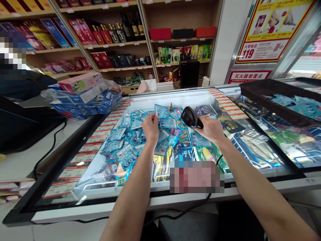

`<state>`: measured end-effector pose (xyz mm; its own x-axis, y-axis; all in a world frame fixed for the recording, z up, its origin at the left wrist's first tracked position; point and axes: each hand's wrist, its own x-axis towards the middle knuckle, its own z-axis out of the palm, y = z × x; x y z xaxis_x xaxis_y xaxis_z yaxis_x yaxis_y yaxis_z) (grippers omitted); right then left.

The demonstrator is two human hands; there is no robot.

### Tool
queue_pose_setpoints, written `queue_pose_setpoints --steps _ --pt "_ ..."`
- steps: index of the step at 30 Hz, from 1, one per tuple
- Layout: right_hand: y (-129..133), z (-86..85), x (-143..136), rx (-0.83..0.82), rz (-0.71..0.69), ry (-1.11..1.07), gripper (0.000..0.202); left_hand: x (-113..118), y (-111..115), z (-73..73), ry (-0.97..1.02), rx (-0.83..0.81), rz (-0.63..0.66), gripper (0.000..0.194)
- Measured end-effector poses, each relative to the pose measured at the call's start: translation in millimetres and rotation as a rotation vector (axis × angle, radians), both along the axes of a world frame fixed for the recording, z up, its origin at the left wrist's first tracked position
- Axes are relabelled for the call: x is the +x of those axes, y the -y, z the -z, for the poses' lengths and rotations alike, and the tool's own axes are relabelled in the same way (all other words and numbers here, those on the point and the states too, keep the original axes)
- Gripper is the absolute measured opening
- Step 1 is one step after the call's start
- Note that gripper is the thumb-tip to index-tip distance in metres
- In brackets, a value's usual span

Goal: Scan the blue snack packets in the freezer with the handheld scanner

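Observation:
My left hand (150,128) pinches the edge of a light-blue ice cream packet (162,111) and holds it up over the freezer. A barcode shows on the packet's lower left. In my right hand (210,128) is a black barcode scanner (190,117), gripped by its handle, its head turned toward the packet. A black cable (219,160) hangs below my right wrist. Beneath both hands lies a heap of similar blue packets (127,154), spread over the freezer's glass top or inside it; I cannot tell which. Yellow wrappers (162,164) show among them.
Plastic-wrapped boxes (85,97) sit at the freezer's left rear corner. A dark tray (281,100) with more blue packets stands at the right. Stocked shelves (117,43) rise behind the chest freezer (100,214). Part of a person is at the far left.

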<state>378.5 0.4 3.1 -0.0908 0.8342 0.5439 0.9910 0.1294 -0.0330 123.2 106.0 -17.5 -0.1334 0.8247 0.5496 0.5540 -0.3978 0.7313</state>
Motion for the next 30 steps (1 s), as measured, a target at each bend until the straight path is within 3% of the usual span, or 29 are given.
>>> queue_pose_setpoints --steps 6,10,12,14,16,18,22,25,30 --pt "-3 1.9 6 0.047 0.097 -0.036 0.037 -9 0 -2.5 -0.299 0.035 -0.151 0.033" --pt "-5 1.6 9 0.07 0.138 -0.046 0.038 -5 8 -12.0 -0.464 0.107 -0.209 0.031" --pt "-5 1.0 10 0.075 0.141 -0.054 0.039 4 12 -16.3 -0.537 0.147 -0.106 0.031" --pt "-5 0.4 11 0.077 0.14 -0.067 0.04 18 15 -16.6 -0.602 0.17 0.122 0.033" --pt "-5 -0.2 11 0.077 0.141 -0.079 0.041 35 16 -11.5 -0.657 0.159 0.303 0.036" --pt "-4 -0.8 10 0.075 0.144 -0.084 0.04 51 16 -2.4 -0.683 0.131 0.395 0.042" --pt "-4 -1.6 9 0.065 0.149 -0.082 0.038 70 15 15.2 -0.754 0.069 0.47 0.048" --pt "-4 -1.5 9 0.066 0.137 -0.089 0.038 74 17 18.5 -0.797 0.078 0.48 0.044" --pt "-5 0.1 9 0.067 0.135 -0.093 0.039 73 22 14.0 -0.809 0.087 0.343 0.042"
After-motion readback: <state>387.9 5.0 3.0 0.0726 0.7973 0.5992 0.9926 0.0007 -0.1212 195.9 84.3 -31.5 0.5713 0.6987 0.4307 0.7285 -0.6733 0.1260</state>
